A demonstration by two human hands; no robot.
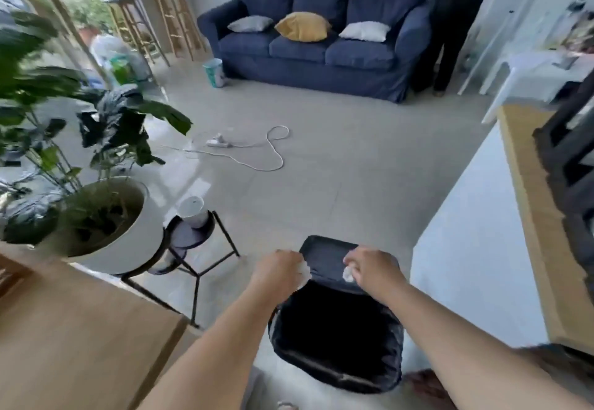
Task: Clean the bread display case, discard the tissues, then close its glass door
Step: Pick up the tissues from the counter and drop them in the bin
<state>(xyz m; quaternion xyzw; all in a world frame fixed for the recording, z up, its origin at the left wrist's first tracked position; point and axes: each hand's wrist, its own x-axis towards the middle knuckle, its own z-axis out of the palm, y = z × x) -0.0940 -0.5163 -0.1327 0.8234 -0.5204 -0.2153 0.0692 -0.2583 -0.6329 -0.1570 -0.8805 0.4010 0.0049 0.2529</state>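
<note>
A black-lined trash bin [337, 374] stands open on the floor below me, its lid [324, 258] tipped back. My left hand [279, 269] hovers over the bin's far left rim, closed around a crumpled white tissue [303, 272]. My right hand [373, 269] is over the far right rim, holding another white tissue wad [348, 274]. Both tissues are above the bin's dark opening. A dark frame [569, 165] at the right edge, on a wooden counter [527, 204], may be the bread display case; I cannot tell.
A potted plant [106, 226] on a black metal stand [193, 268] sits left of the bin, with a wooden table [70, 339] at lower left. A white cabinet [466, 249] is on the right. A cable and power strip [244, 149] lie on the floor before a blue sofa [318, 33]; a person [453, 23] stands beside it.
</note>
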